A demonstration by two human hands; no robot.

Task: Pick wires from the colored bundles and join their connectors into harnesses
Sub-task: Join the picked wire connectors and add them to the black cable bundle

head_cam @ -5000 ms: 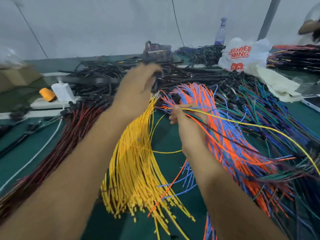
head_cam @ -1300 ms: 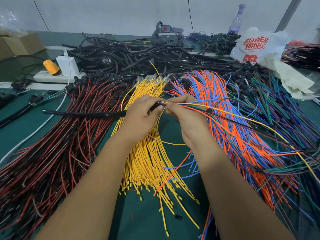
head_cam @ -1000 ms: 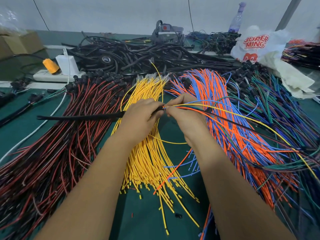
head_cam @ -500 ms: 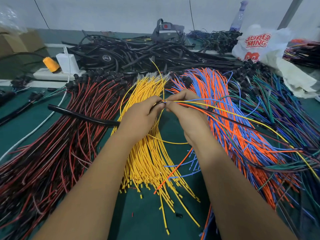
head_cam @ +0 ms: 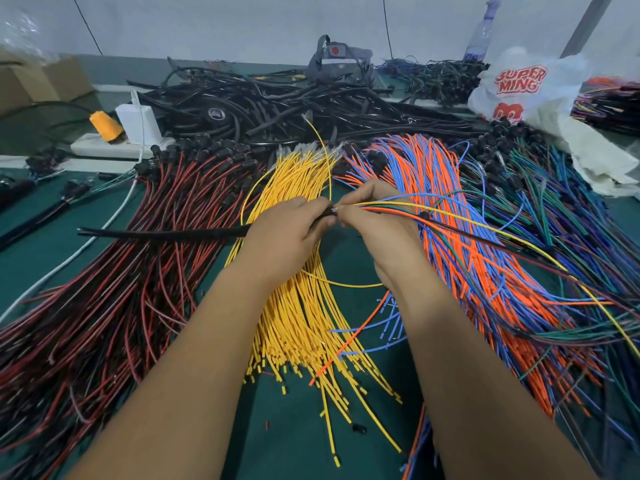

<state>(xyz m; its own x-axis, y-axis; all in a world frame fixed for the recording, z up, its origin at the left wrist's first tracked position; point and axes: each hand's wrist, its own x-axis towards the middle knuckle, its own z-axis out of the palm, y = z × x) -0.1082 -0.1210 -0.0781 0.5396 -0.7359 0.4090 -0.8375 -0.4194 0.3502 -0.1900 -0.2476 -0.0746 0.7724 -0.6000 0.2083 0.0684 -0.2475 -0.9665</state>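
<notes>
Sleeve (head_cam: 162, 233) leveled, left hand (head_cam: 284, 230) gripping.

white printed bag (head_cam: 523, 88), plastic bottle (head_cam: 483, 31), cardboard box (head_cam: 38, 84), power strip (head_cam: 114, 148)

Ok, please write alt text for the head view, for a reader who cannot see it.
Two hands meet over a green table: the left hand grips a black sleeve, and the right hand pinches a few coloured wires at its end. Around them lie red-black wires, yellow wires and orange-blue wires.
</notes>
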